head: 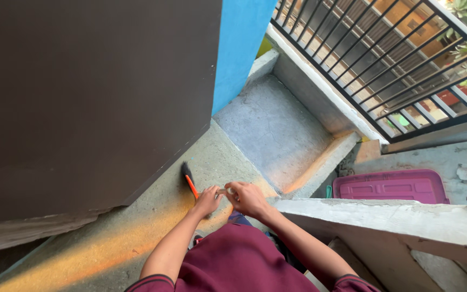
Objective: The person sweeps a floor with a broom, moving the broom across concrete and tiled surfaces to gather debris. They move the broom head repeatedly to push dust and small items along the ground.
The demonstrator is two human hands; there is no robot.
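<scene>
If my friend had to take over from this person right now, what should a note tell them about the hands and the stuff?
Left hand: closed around one end of a small pale piece, low over the concrete floor.
Right hand: pinching the other end of the same piece; what the piece is cannot be told.
Hammer, orange handle with a dark head: lying on the floor just beyond the left hand, beside the dark brown panel. No hand is on it.
Pink lid: off to the right, behind the concrete ledge.
Done: the piece is in both hands.
Left: cannot be judged from this view.
</scene>
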